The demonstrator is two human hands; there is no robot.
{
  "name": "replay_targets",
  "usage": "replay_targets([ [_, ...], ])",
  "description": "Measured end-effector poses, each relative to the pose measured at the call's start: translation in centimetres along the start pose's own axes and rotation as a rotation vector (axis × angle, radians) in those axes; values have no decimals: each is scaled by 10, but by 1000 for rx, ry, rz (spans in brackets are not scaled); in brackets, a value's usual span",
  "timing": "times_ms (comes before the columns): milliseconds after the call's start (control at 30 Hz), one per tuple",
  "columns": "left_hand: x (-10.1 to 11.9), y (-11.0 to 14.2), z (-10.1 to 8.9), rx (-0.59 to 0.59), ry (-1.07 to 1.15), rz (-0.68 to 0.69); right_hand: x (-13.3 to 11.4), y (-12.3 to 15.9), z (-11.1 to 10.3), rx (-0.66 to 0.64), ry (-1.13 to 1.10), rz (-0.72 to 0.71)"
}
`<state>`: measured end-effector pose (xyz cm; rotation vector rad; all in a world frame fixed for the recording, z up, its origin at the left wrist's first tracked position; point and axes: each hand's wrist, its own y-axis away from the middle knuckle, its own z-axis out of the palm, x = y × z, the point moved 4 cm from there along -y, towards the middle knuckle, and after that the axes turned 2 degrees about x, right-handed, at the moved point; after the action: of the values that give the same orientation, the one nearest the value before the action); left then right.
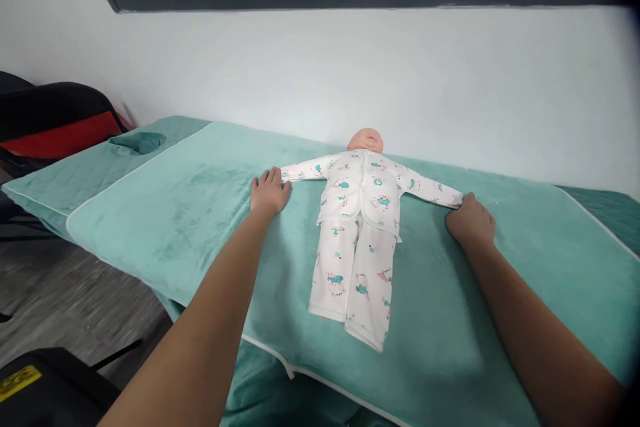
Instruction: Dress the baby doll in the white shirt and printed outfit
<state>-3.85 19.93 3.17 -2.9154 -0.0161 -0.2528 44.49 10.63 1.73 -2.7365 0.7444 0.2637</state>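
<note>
A baby doll (366,139) lies on its back on a green padded cover, its head toward the wall. It wears a white printed baby shirt (363,181) and matching trousers (353,273), and both sleeves stretch out sideways. At the cuff of the sleeve on the left, my left hand (270,193) rests with its fingers apart on the cover, thumb and forefinger beside the cuff. My right hand (471,221) is closed at the other sleeve's end, pinching the cuff. The doll's hands and feet are not visible.
The green cover (175,213) spreads over a long bed or table against a white wall (300,73). A face hole (137,142) is at its left end. Black and red chairs (60,120) stand at the left, and a black object with a yellow label (45,387) is at lower left.
</note>
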Motion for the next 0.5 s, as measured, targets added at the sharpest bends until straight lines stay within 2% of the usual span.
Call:
replay_targets([
  [133,0,5,1,-3,-8,-35,5,16,4,7,-2,5],
  [233,-1,14,-2,-19,-18,-91,10,32,3,-35,28,-20],
  [333,-2,31,-6,-58,-32,-109,15,51,-2,-84,59,-74],
  [500,-3,65,-14,-53,-37,-80,27,96,-13,-120,119,-152],
])
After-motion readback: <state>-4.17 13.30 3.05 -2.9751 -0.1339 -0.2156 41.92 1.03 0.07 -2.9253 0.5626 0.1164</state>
